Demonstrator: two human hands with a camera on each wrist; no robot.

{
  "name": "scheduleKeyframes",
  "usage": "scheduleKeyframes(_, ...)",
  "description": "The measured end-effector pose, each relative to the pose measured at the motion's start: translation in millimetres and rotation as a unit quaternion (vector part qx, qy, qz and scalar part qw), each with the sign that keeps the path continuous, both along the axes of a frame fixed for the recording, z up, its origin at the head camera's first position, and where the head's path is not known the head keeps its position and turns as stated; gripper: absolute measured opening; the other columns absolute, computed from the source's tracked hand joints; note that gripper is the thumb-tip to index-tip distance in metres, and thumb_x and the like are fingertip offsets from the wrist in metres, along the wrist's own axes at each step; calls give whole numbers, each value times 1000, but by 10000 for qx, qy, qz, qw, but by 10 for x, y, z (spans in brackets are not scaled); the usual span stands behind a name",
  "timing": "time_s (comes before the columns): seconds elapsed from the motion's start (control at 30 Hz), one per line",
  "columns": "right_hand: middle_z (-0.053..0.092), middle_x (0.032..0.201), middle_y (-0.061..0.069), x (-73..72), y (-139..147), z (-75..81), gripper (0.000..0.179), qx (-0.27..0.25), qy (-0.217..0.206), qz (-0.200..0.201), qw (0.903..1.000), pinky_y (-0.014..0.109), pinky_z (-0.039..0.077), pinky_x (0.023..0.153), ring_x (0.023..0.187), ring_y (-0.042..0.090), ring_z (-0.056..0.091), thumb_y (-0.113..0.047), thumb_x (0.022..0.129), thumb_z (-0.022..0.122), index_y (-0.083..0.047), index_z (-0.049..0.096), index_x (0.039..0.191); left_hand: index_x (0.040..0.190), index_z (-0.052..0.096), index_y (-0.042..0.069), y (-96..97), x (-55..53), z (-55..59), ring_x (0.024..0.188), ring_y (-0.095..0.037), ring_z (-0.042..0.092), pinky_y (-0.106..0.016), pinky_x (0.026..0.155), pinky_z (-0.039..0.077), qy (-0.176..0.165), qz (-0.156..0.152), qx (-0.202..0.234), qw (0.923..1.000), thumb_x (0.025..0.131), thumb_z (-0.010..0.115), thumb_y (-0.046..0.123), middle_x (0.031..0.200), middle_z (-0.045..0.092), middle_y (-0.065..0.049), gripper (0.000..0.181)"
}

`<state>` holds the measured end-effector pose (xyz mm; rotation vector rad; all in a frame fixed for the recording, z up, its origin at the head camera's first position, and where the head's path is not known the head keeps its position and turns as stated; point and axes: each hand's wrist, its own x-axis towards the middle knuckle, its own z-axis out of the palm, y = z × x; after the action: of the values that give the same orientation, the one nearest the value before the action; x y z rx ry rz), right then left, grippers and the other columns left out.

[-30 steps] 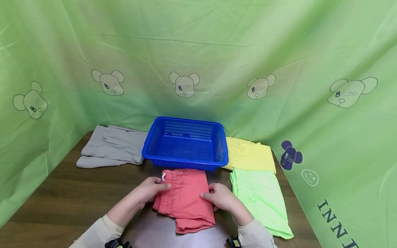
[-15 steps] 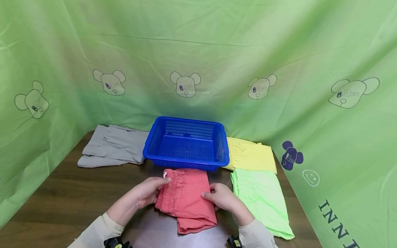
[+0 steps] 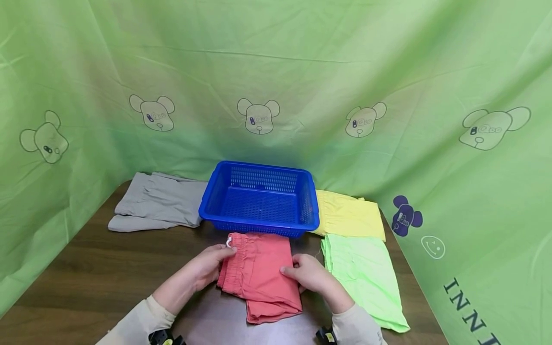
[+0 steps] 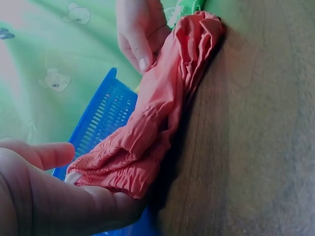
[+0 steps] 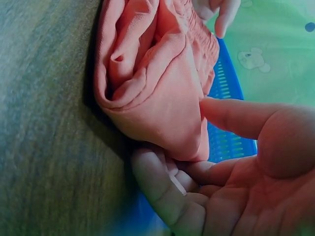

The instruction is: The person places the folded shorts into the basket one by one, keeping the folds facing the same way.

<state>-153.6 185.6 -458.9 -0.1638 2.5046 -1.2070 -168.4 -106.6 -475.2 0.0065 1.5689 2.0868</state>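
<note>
A pair of folded red shorts [image 3: 265,273] with a gathered elastic waistband and a white drawstring lies between my hands, just in front of the blue basket. My left hand [image 3: 208,266] holds the waistband end, thumb over the top and fingers underneath. In the left wrist view its thumb [image 4: 51,155] is stretched out beside the white drawstring. At the opposite folded edge, my right hand [image 3: 311,274] grips the cloth. The right wrist view shows the right thumb [image 5: 236,115] against the upper face and the other fingers bent below the fold.
A blue mesh basket [image 3: 261,226] stands behind the shorts, with bare bottom showing. Folded grey cloth [image 3: 161,201] lies left of it, folded yellow cloth [image 3: 349,215] right. Folded light-green cloth [image 3: 364,280] sits beside my right forearm. A green printed curtain [image 3: 258,62] surrounds the wooden table [image 3: 86,273].
My left thumb has moved a little up along the waistband, nearer the drawstring. The shorts have shifted very slightly right. My right hand keeps its place at the far fold.
</note>
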Motion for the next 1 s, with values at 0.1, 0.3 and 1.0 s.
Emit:
scheduleKeyframes(0.1,63,73,5,-12,5,-11,26,-87,-50,-8,9999,39,59,52,56,15,63,-27,96,71,-2,66,98,125,45,-4,7,5,8,96,-13,65,-33,85,57,31,70,-98,9999,104,52,15,104,66,-5,29)
scheduleKeyframes(0.3,63,75,5,-27,17,-38,24,-402,-134,-70,9991,40,60,53,59,14,63,-24,97,70,0,65,99,128,43,-5,16,8,3,96,-13,63,-33,84,56,62,233,-326,9992,105,51,15,106,65,-6,32)
scheduleKeyframes(1.0,70,86,7,-123,62,-80,35,-1280,-644,-378,9890,37,60,62,71,15,66,-22,96,69,6,64,117,135,39,-18,15,3,7,104,-14,63,-33,92,55,85,260,190,9994,107,43,9,113,66,-9,39)
